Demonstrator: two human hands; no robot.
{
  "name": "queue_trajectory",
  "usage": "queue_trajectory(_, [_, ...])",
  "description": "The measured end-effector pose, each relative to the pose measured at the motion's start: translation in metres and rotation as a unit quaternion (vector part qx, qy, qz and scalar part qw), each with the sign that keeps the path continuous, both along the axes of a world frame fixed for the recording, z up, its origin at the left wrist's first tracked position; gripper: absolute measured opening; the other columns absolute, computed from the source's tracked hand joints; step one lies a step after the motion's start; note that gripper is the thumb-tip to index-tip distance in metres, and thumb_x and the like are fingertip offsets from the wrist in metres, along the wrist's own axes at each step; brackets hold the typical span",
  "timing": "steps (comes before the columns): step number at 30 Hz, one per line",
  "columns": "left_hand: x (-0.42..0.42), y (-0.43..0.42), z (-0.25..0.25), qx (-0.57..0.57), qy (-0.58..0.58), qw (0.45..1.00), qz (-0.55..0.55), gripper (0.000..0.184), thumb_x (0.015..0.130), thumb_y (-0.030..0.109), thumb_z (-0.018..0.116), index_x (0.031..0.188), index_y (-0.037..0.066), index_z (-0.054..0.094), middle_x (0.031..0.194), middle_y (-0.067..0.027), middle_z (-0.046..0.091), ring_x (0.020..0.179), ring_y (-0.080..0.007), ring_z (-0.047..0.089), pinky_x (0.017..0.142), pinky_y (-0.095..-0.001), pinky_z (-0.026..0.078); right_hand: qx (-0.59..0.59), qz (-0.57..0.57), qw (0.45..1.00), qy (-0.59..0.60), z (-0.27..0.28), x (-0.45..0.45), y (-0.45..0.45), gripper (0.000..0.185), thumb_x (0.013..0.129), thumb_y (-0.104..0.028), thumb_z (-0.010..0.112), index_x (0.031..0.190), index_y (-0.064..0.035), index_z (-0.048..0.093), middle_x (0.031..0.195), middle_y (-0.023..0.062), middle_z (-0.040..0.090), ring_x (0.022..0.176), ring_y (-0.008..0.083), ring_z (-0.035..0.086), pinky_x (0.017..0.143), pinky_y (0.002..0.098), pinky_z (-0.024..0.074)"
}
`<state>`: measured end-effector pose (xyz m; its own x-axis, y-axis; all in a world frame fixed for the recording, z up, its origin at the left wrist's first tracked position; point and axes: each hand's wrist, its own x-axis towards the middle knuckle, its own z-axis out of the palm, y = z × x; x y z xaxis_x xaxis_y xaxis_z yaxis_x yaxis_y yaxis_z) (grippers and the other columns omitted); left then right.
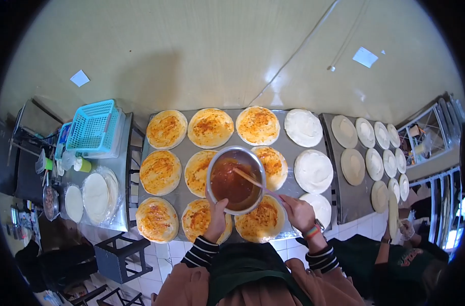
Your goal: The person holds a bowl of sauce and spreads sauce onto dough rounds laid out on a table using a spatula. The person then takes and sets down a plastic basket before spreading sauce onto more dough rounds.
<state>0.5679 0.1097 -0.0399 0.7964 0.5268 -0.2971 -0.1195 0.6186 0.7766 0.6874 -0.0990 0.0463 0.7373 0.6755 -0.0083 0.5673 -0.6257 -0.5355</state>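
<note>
A metal bowl [210,176] of red-brown sauce hangs over the middle of the table, hiding parts of the dough rounds below. My left hand [216,220] grips its near left rim, thumb on the edge. My right hand [297,213] is closed around the pinkish handle of a wooden spoon [248,177], whose tip is in the sauce. Beneath are several rounds with orange sauce, such as a sauced dough round [160,172] at the left. In the right column lie plain white rounds, among them a white dough round [313,171].
Right of the metal table [191,145], a second table [355,201] bears several plain rounds, and a person [390,255] there handles one. At the left are a turquoise basket [93,127], bagged flat rounds [97,196] and a black stool [121,255].
</note>
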Motion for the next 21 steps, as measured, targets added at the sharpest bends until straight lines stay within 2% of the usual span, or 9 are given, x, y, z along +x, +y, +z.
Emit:
queue_trajectory(1, [0.003, -0.001, 0.011, 0.016, -0.008, 0.999, -0.044, 0.071, 0.075, 0.006, 0.046, 0.133, 0.007, 0.005, 0.130, -0.0126, 0.026, 0.120, -0.0216, 0.028, 0.100, -0.0339, 0.024, -0.061, -0.025, 0.997, -0.041, -0.002, -0.003, 0.004, 0.019, 0.081, -0.017, 0.050, 0.097, -0.0109, 0.058, 0.077, 0.0128, 0.061, 0.064, 0.0300, 0.059, 0.055, 0.0377, 0.0474])
queue_trajectory(3, [0.010, -0.004, 0.031, 0.088, -0.018, 0.994, -0.065, 0.075, 0.074, 0.006, 0.046, 0.133, 0.007, 0.000, 0.132, -0.0135, 0.020, 0.122, -0.0231, 0.025, 0.101, -0.0341, 0.022, -0.108, -0.072, 0.986, -0.108, 0.002, -0.007, 0.010, 0.014, 0.082, -0.021, 0.048, 0.086, -0.0123, 0.059, 0.068, 0.0114, 0.061, 0.057, 0.0292, 0.058, 0.047, 0.0387, 0.0457])
queue_trajectory(6, [0.013, -0.006, 0.047, 0.180, -0.024, 0.979, -0.095, 0.081, 0.072, 0.006, 0.048, 0.133, 0.008, -0.005, 0.134, -0.0151, 0.014, 0.124, -0.0249, 0.020, 0.102, -0.0344, 0.020, -0.199, -0.118, 0.972, -0.048, -0.015, -0.018, -0.004, 0.015, 0.083, -0.021, 0.047, 0.083, -0.0121, 0.059, 0.063, 0.0134, 0.059, 0.057, 0.0312, 0.058, 0.047, 0.0403, 0.0456])
queue_trajectory(7, [0.015, -0.008, 0.049, 0.201, -0.026, 0.974, -0.099, 0.082, 0.071, 0.007, 0.048, 0.133, 0.007, -0.006, 0.134, -0.0159, 0.013, 0.125, -0.0251, 0.019, 0.103, -0.0346, 0.019, -0.110, -0.081, 0.987, -0.089, -0.030, -0.024, -0.017, 0.022, 0.086, -0.023, 0.044, 0.081, -0.0082, 0.059, 0.051, 0.0105, 0.054, 0.045, 0.0253, 0.055, 0.041, 0.0344, 0.0425])
queue_trajectory(8, [0.017, -0.010, 0.049, 0.199, -0.030, 0.974, -0.105, 0.082, 0.071, 0.007, 0.048, 0.133, 0.007, -0.006, 0.134, -0.0159, 0.013, 0.125, -0.0251, 0.019, 0.103, -0.0346, 0.019, -0.112, -0.087, 0.986, -0.092, -0.046, -0.027, -0.028, 0.022, 0.086, -0.023, 0.044, 0.081, -0.0082, 0.059, 0.051, 0.0105, 0.054, 0.045, 0.0253, 0.055, 0.041, 0.0344, 0.0425])
queue_trajectory(9, [0.019, -0.010, 0.048, 0.192, -0.039, 0.974, -0.115, 0.083, 0.071, 0.007, 0.049, 0.133, 0.007, -0.006, 0.133, -0.0167, 0.014, 0.124, -0.0254, 0.020, 0.103, -0.0345, 0.019, -0.001, -0.115, 0.984, 0.134, -0.058, -0.030, -0.036, 0.025, 0.088, -0.024, 0.042, 0.081, -0.0063, 0.058, 0.048, 0.0064, 0.050, 0.040, 0.0192, 0.048, 0.038, 0.0300, 0.0378])
queue_trajectory(11, [0.023, -0.014, 0.045, 0.187, -0.047, 0.973, -0.126, 0.083, 0.071, 0.007, 0.049, 0.132, 0.006, -0.006, 0.133, -0.0175, 0.014, 0.124, -0.0257, 0.020, 0.103, -0.0345, 0.018, 0.151, -0.187, 0.840, 0.486, -0.051, -0.035, -0.042, 0.033, 0.091, -0.027, 0.036, 0.082, -0.0029, 0.057, 0.047, -0.0036, 0.037, 0.036, 0.0047, 0.029, 0.034, 0.0195, 0.0233])
queue_trajectory(18, [0.063, -0.034, 0.028, 0.162, -0.053, 0.974, -0.151, 0.081, 0.073, 0.010, 0.048, 0.132, 0.003, -0.006, 0.133, -0.0176, 0.014, 0.124, -0.0254, 0.021, 0.102, -0.0339, 0.019, 0.289, -0.224, 0.710, 0.602, -0.046, -0.021, -0.076, 0.030, 0.092, -0.027, 0.033, 0.091, -0.0064, 0.055, 0.050, -0.0029, 0.036, 0.037, 0.0048, 0.026, 0.034, 0.0188, 0.0217])
queue_trajectory(21, [0.094, -0.051, 0.032, 0.166, -0.038, 0.973, -0.153, 0.080, 0.073, 0.011, 0.046, 0.133, 0.003, -0.006, 0.133, -0.0168, 0.014, 0.124, -0.0251, 0.021, 0.102, -0.0338, 0.019, 0.296, -0.231, 0.737, 0.563, -0.048, 0.007, -0.091, 0.029, 0.092, -0.026, 0.034, 0.092, -0.0056, 0.055, 0.050, -0.0030, 0.036, 0.038, 0.0048, 0.027, 0.035, 0.0186, 0.0221])
